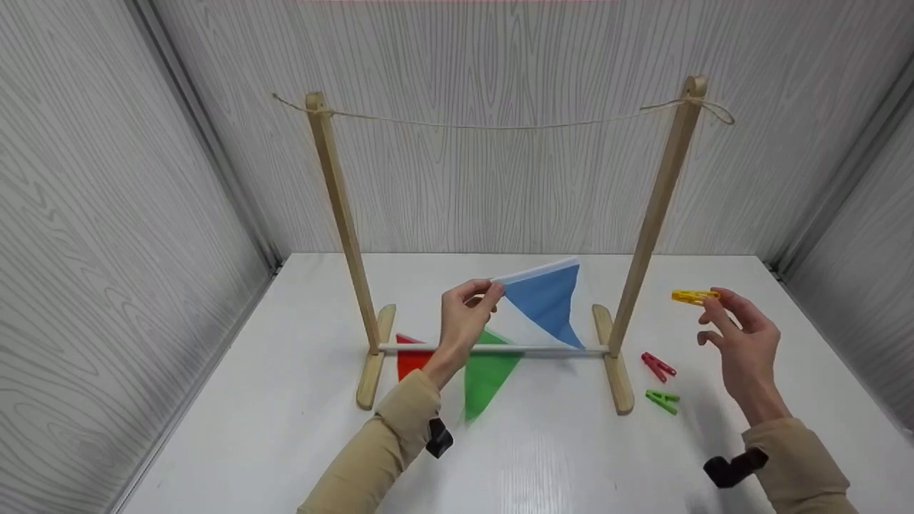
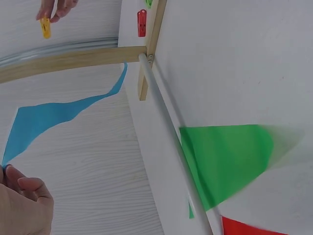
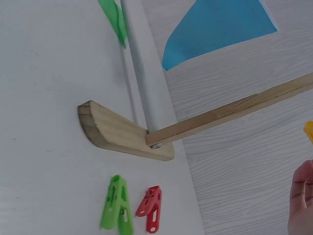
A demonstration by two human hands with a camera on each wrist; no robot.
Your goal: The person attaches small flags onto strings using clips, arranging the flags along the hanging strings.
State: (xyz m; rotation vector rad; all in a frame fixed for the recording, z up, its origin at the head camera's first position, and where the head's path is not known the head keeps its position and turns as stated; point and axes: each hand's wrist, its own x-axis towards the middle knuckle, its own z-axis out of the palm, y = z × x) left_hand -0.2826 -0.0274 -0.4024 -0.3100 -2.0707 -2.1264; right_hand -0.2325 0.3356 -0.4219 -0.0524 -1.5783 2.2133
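Both hands are raised above the counter [image 1: 285, 428]. The left hand [image 1: 463, 318] is lifted in front of the wooden frame, wrist bent back, and its thumb and fingertips pinch the upper corner of the blue flag [image 1: 546, 296]. That flag hangs in the air from this pinch, its white top edge running up and to the right and its point drooping toward the white crossbar [image 1: 493, 348] at the frame's foot. The right hand [image 1: 742, 339] is held up to the right of the frame, palm turned inward, fingers loosely curved; thumb and forefinger pinch one end of the yellow clothespin [image 1: 691, 295], which sticks out leftward, level, well clear of the counter.

Between the two hands stands the right post [image 1: 660, 193] of the frame, leaning slightly. The left post [image 1: 341, 214] rises just left of the left hand. A twine line [image 1: 500, 126] sags between the post tops, well above both hands.

Below the left hand, a green flag [image 1: 489, 375] lies on the counter under the crossbar, blurred at its tip, with a red flag [image 1: 410, 357] beside it, partly hidden by the left forearm. Near the frame's right foot [image 1: 615, 368] lie a red clothespin [image 1: 658, 366] and a green clothespin [image 1: 663, 400], close together, below the right hand.
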